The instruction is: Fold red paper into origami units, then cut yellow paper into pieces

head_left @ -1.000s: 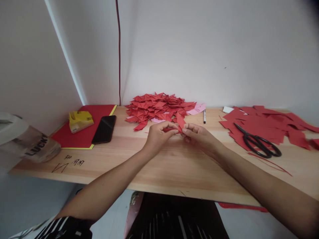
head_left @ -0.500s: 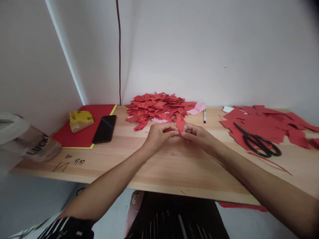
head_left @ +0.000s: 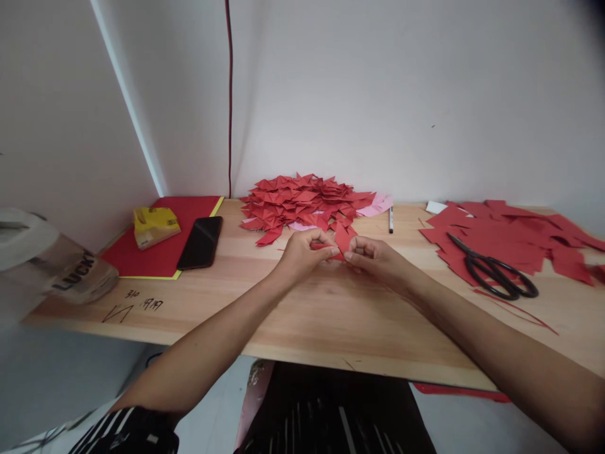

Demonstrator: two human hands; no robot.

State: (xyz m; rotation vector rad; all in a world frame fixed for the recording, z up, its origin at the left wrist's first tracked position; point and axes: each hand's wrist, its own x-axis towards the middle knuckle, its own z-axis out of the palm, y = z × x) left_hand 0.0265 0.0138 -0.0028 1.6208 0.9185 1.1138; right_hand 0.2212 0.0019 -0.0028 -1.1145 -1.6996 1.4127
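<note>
Between my two hands is a small piece of red paper (head_left: 339,255), mostly covered by the fingers. My left hand (head_left: 307,253) pinches its left side between thumb and fingers. On the other side, my right hand (head_left: 371,255) is closed on its right edge, with thumb and index finger together. Just behind the hands rises a heap of folded red paper pieces (head_left: 297,200), with some pink paper (head_left: 378,205) showing under it. One red piece (head_left: 344,236) from the heap's front lies close behind my fingertips.
On the right, black-handled scissors (head_left: 496,271) rest on flat red paper pieces (head_left: 501,233). A marker (head_left: 391,219) lies behind my right hand. Leftward are a phone (head_left: 201,243), red sheets (head_left: 142,257), a yellow packet (head_left: 155,226) and a lidded cup (head_left: 80,271) on the wooden table (head_left: 302,321).
The view has shifted slightly. Both hands stay pinched on the small red paper in nearly the same place, with only slight finger movement.
</note>
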